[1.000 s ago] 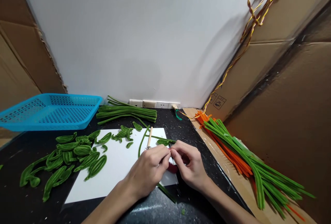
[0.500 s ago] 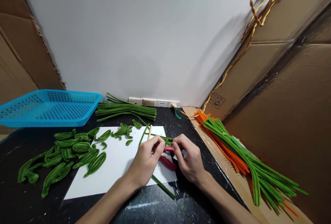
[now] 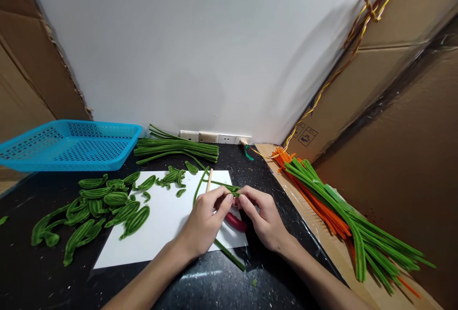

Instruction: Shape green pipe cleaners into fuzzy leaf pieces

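Note:
My left hand (image 3: pixel 211 214) and my right hand (image 3: pixel 263 214) meet above the right part of a white sheet of paper (image 3: pixel 168 224). Thumbs and forefingers of both are pinched on a short green pipe cleaner (image 3: pixel 234 194), mostly hidden by the fingers. Below them lies a tool with dark red handles (image 3: pixel 236 222); its working end is covered. A light wooden stick (image 3: pixel 209 180) rises behind my left hand. One loose green pipe cleaner (image 3: pixel 231 255) passes under that hand. Several leaf shapes of bent green pipe cleaner (image 3: pixel 135 222) are spread over the paper's left side and the black tabletop.
A blue perforated basket (image 3: pixel 96 162) stands back left. Along the wall lies a bundle of dark green pipe cleaners (image 3: pixel 179 149), before a row of sockets (image 3: pixel 226 139). At right, light green pipe cleaners (image 3: pixel 352 224) and orange ones (image 3: pixel 322 212) rest on cardboard. Twisted yellow wire (image 3: pixel 332 77) hangs there.
Both hands have drawn closer together over the pipe cleaner, covering more of the red-handled tool. The whole view has shifted slightly.

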Available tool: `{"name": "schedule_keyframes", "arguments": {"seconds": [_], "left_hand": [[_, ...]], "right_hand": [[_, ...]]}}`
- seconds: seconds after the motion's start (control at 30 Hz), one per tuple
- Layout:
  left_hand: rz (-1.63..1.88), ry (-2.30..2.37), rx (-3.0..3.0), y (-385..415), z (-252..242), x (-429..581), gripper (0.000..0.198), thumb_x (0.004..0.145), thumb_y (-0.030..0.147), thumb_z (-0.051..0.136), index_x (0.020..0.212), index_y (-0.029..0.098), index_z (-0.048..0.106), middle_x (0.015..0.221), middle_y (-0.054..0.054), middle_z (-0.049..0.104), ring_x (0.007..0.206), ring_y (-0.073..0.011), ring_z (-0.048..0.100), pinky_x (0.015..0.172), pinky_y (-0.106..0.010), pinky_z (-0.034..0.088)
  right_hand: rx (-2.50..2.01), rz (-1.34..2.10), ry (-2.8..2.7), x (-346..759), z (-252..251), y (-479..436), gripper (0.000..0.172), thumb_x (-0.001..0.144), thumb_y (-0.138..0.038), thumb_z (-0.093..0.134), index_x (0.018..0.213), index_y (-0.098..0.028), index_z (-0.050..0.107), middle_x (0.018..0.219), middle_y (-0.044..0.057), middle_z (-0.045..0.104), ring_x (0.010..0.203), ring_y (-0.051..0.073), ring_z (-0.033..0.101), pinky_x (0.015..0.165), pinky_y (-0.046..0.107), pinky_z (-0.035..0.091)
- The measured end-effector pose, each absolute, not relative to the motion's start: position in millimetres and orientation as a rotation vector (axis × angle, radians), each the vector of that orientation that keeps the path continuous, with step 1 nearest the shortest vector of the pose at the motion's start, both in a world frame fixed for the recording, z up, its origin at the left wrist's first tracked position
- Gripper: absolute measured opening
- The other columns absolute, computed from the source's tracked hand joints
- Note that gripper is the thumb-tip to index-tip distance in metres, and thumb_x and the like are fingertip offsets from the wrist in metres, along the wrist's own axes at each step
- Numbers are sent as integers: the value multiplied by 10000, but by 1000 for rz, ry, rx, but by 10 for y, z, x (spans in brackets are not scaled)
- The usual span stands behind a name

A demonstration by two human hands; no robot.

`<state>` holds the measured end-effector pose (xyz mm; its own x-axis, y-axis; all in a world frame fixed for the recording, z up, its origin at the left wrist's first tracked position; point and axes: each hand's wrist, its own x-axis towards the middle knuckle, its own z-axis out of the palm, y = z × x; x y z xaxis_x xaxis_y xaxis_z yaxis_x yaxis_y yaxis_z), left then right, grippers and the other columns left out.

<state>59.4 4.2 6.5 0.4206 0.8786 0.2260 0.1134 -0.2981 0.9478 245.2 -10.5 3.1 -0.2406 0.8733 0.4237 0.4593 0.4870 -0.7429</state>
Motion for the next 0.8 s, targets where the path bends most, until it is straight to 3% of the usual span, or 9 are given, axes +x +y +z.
{"name": "schedule_keyframes", "arguments": {"seconds": [0.17,0.43,0.63,0.8], "left_hand": [[946,859,1708,42,61,594,356,1022,419,502,766,180,561,725,7,561,701,-150,480,674,-275,369],[941,961,1746,32,57,626,389,939,369,534,608,192,431,597,32,408,622,-132,357,605,-285,283],[947,1020,1881,15,66,614,377,923,295,508,579,192,396,553,37,378,581,-124,330,600,-295,259],[923,1013,1906,6,66,622,375,946,316,500,606,195,400,581,33,406,589,-125,344,591,-289,261]], "right_hand": [[-1143,686,-1825,2422,45,-93,396,1070,-403,493,753,-183,585,688,-10,555,631,133,486,591,254,384],[-1092,352,-1961,2401,32,-109,296,1024,-236,540,748,-182,633,660,0,567,586,131,477,574,273,364],[-1075,253,-2036,2373,-31,-115,308,1016,-187,537,723,-182,631,646,-1,523,565,130,447,544,274,343],[-1105,291,-2035,2390,-20,-116,276,1021,-194,504,764,-187,607,688,7,581,595,134,494,574,271,382]]}}
